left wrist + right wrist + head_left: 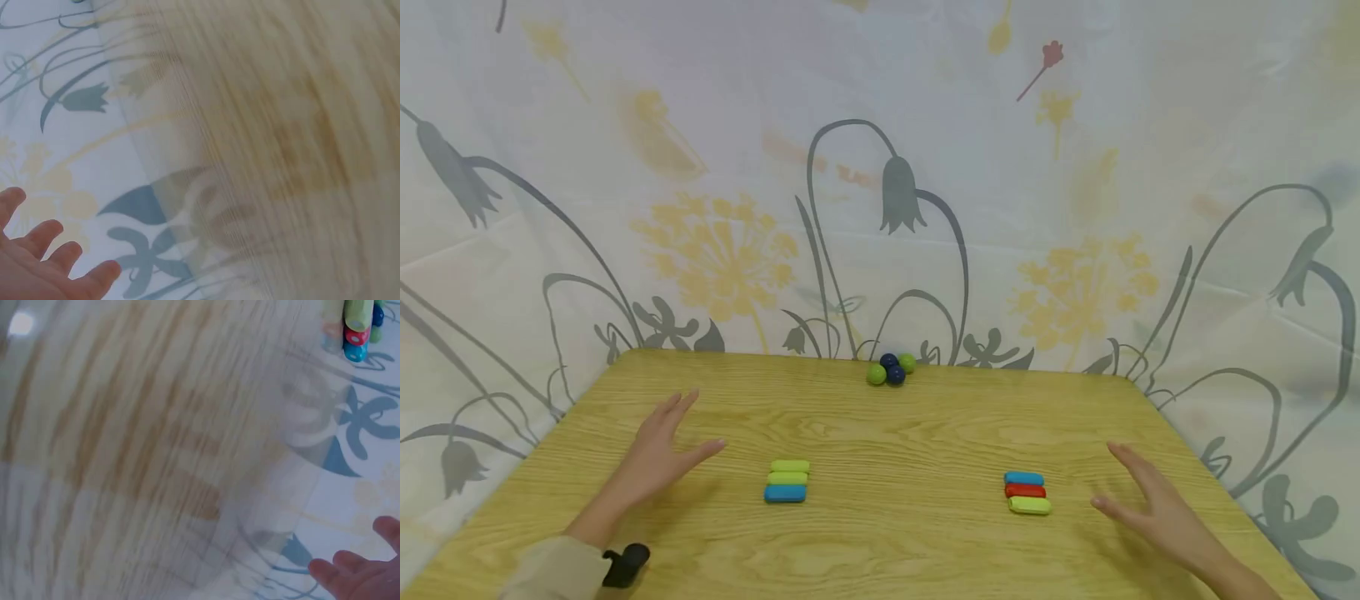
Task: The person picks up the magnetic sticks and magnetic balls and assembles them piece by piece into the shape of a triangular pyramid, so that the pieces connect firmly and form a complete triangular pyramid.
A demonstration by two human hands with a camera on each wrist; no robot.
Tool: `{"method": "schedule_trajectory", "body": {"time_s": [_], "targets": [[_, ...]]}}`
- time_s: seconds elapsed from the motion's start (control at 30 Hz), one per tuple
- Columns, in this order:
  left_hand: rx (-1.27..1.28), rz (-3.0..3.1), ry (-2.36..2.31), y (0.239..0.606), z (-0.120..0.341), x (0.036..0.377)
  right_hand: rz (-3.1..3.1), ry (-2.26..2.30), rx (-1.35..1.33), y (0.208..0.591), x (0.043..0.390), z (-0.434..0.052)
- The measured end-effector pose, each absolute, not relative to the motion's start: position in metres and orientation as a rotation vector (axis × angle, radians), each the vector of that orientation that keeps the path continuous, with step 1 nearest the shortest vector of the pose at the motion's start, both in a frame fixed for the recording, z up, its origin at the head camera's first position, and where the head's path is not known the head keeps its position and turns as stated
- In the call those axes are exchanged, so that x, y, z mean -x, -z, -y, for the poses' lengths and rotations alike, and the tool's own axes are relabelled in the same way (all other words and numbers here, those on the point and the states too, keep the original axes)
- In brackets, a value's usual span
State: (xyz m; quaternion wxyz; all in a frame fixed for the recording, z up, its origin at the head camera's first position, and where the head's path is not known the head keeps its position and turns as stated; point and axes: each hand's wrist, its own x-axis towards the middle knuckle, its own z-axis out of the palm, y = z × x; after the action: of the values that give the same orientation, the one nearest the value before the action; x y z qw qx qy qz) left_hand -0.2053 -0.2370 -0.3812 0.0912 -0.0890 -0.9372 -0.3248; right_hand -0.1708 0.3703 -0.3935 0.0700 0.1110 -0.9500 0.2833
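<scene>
My left hand [655, 454], with a beige sleeve and black wristband, hovers over the left of the wooden table [910, 546], fingers spread and holding nothing. To its right lie three short rounded bars side by side: two lime-green bars [787, 478] and a blue bar [786, 493] nearest me. On the right, a second row has a blue bar [1024, 478], a red bar [1026, 491] and a lime-green bar [1030, 505]. Beyond that row's right end my right hand [1157, 512] hovers, fingers extended. In the right wrist view, the lime-green bar [358, 314] shows at the top edge.
Green balls [877, 374] and dark blue balls [896, 375] cluster at the table's far edge, near the middle. Behind them hangs a white curtain [737, 125] printed with grey and yellow flowers, which also runs along both sides.
</scene>
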Motion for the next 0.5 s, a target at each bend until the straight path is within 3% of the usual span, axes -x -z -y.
{"method": "schedule_trajectory", "body": {"time_s": [0.5], "targets": [[0.24,2.652,1.217,0.37,0.196,0.226,2.732,-0.889,-0.612,0.403,0.174,-0.354]]}}
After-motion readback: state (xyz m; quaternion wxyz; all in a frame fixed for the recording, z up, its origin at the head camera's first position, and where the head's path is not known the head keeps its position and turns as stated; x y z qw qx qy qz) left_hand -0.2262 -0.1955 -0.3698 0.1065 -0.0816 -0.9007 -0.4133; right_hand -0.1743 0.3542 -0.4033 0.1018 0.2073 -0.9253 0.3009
